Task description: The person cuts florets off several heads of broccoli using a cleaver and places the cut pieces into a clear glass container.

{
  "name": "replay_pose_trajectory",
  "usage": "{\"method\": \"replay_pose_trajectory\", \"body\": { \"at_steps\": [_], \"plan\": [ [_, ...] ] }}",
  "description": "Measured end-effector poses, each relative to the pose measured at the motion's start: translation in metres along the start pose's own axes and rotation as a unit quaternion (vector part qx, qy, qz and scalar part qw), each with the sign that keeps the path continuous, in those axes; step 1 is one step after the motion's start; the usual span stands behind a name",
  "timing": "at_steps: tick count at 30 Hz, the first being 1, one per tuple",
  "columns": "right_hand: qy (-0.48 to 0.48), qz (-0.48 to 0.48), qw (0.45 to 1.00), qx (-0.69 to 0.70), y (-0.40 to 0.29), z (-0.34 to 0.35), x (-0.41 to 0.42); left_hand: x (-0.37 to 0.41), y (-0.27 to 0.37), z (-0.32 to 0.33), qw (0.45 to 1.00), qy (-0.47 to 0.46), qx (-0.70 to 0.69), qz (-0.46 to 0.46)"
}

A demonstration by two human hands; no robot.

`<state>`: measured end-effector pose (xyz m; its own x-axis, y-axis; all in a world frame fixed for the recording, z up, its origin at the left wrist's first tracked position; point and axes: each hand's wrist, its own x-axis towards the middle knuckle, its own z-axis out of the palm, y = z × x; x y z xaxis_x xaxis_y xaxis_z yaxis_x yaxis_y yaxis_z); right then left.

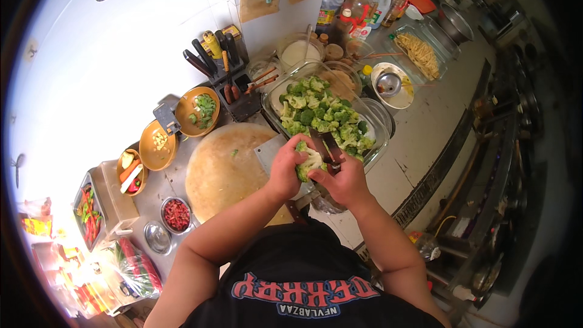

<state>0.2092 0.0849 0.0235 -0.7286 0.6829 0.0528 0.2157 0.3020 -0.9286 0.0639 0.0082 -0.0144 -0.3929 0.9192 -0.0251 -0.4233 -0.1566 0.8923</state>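
My left hand (288,166) grips a piece of broccoli (309,160), its pale cut side showing. In my right hand (347,182) is a small knife (326,146) with a dark blade, held right against the broccoli. Just beyond both hands, a glass baking dish (269,102) holds many broccoli florets (319,109). A cleaver (268,152) lies at the right side of the round chopping board (223,168), partly hidden by my left hand and forearm. Beneath my right hand, a shiny metal bowl (329,205) is mostly covered.
Left of the board stand wooden bowls (157,146) of chopped vegetables, a metal bowl of chopped red pepper (176,215) and a tray of chillies (89,214). A knife block (237,100) is against the wall. Bottles (362,4) and a dish of pale strips (418,54) are farther right.
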Motion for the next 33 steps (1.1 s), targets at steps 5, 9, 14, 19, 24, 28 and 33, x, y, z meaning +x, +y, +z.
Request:
{"method": "replay_pose_trajectory", "body": {
  "at_steps": [5, 9, 14, 19, 24, 28, 33],
  "plan": [
    [-0.038, -0.005, 0.999, -0.035, 0.002, 0.003, -0.003, -0.001, -0.035, -0.026, 0.883, -0.033, 0.312, 0.349],
    [-0.008, -0.02, 0.999, -0.03, 0.007, 0.009, -0.007, -0.005, -0.007, -0.007, 0.962, -0.049, 0.191, 0.188],
    [-0.014, -0.025, 1.0, 0.003, 0.012, 0.012, -0.006, -0.007, 0.003, 0.0, 0.982, -0.008, 0.164, 0.098],
    [-0.04, 0.051, 0.998, 0.004, 0.028, 0.012, -0.004, 0.001, -0.024, -0.009, 0.905, 0.096, 0.376, 0.174],
    [0.02, 0.088, 0.996, -0.028, 0.027, 0.0, 0.0, 0.032, -0.033, -0.032, 0.965, 0.225, -0.119, -0.055],
    [0.063, 0.189, 0.966, -0.162, 0.076, -0.034, 0.03, 0.027, -0.035, -0.032, 0.962, 0.11, -0.236, -0.087],
    [0.106, 0.19, 0.962, -0.167, 0.052, -0.03, 0.027, 0.014, -0.017, -0.011, 0.973, 0.048, -0.216, -0.062]
  ]
}}
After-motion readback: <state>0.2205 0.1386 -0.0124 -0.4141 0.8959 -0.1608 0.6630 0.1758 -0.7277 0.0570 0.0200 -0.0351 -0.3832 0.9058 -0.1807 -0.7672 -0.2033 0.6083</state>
